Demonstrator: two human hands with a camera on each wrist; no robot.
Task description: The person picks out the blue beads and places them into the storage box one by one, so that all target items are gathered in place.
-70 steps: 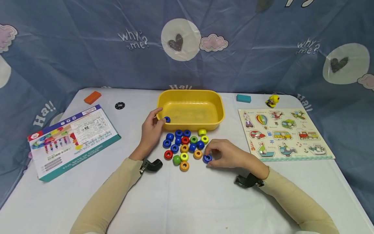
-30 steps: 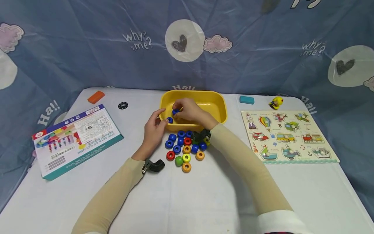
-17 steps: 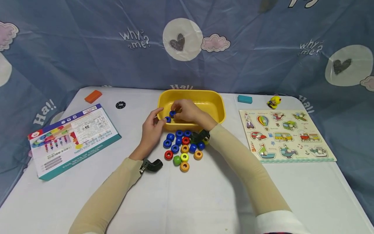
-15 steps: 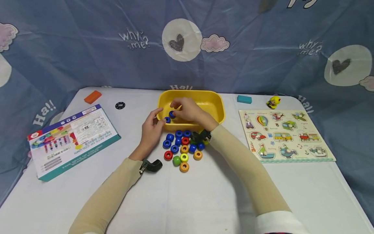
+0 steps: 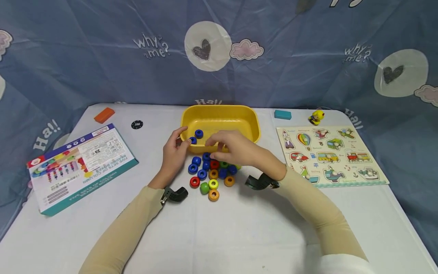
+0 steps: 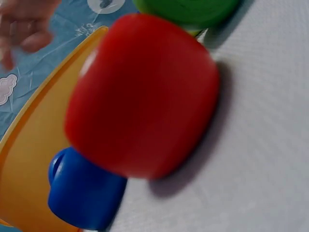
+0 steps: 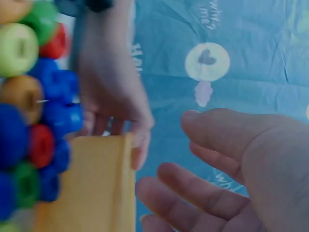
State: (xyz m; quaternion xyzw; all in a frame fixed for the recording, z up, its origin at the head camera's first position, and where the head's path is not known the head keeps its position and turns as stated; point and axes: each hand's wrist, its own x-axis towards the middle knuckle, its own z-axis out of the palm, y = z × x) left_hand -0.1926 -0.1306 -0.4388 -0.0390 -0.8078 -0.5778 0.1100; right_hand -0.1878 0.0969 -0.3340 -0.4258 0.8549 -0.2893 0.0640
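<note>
My left hand (image 5: 173,154) holds the left end of the yellow tray (image 5: 236,121), its thumb at the rim. Inside the tray near that thumb sit two blue beads, one (image 5: 199,134) in plain sight and one (image 5: 193,140) partly covered. My right hand (image 5: 234,146) hovers over the tray's front edge and the back of the bead cluster; nothing shows between its parted thumb and fingers (image 7: 188,193). On the cloth lie several blue, red, orange, yellow and green beads, among them a red bead (image 5: 194,182) and a green bead (image 5: 204,188). My right hand hides some beads.
A bead-set box (image 5: 83,167) lies at left, with an orange block (image 5: 104,115) and a black chip (image 5: 137,124) behind it. At right are a picture puzzle board (image 5: 332,156), a teal block (image 5: 282,114) and a small yellow figurine (image 5: 316,117).
My right hand carried a blue bead from the table into the tray, let go of it beside the first one, and came back toward the cluster. My left hand stayed on the tray.
</note>
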